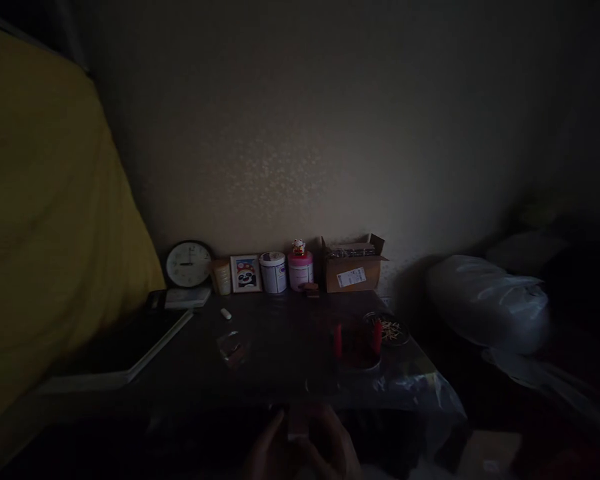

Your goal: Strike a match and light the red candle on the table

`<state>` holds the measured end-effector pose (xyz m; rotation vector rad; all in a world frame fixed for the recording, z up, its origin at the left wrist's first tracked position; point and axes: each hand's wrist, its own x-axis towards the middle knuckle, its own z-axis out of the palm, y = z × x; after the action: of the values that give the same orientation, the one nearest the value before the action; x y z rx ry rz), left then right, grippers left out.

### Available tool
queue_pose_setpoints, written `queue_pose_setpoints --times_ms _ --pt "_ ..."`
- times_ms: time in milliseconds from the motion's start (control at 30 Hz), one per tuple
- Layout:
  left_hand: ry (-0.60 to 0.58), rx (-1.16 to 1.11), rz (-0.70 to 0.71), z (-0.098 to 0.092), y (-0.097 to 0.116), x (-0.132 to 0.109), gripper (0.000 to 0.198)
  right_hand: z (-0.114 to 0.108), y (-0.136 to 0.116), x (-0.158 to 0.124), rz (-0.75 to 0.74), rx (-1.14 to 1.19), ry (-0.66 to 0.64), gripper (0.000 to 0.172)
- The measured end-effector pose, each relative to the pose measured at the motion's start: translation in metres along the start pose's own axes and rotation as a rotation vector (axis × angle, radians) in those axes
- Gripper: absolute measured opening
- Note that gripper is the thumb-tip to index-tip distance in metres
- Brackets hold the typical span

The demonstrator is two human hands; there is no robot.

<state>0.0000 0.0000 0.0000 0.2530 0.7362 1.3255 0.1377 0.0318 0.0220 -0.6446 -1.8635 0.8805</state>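
Low in the middle of the dim head view, my left hand point(266, 445) and my right hand point(336, 441) come together just in front of the table's near edge. Between their fingers is a small box-shaped thing point(298, 427) with a pale lower edge. Its kind is too dark to make out. Both hands have their fingers curled in around it. On the table beyond lie a small clear plastic packet point(233, 350) with something brownish in it and a short white stick-like piece point(225, 313).
A dark-covered table point(285, 360) stands against the wall. Along its back are a clock point(188, 264), panda picture point(246, 274), two canisters point(273, 273) and an open carton point(353, 273). A red-sided holder point(337, 341) stands beside a dish of sticks point(391, 330); a white bag point(490, 303) lies right.
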Motion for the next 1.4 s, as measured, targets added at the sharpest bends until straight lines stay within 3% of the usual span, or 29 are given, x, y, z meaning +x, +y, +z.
queue_pose_setpoints --times_ms 267,567,767,900,1233,1400 --pt "-0.118 -0.117 0.089 -0.013 -0.015 0.006 0.019 0.005 0.003 -0.005 0.027 -0.015 -0.1 0.029" --pt "-0.243 -0.221 0.103 -0.014 -0.024 0.005 0.025 0.007 0.009 -0.009 0.046 0.036 -0.107 0.03" --pt "-0.186 -0.214 0.098 -0.011 -0.026 0.006 0.024 0.007 0.012 -0.007 0.042 -0.021 -0.106 0.031" --pt "-0.133 -0.188 0.084 -0.012 -0.027 0.002 0.034 0.005 0.014 -0.008 -0.025 -0.092 -0.143 0.034" --pt "-0.142 -0.191 0.117 -0.008 -0.026 -0.003 0.029 0.006 0.022 -0.01 -0.144 -0.256 -0.144 0.04" --pt "-0.146 -0.171 0.14 -0.007 -0.031 0.002 0.028 0.008 0.026 -0.011 -0.116 -0.281 -0.103 0.04"
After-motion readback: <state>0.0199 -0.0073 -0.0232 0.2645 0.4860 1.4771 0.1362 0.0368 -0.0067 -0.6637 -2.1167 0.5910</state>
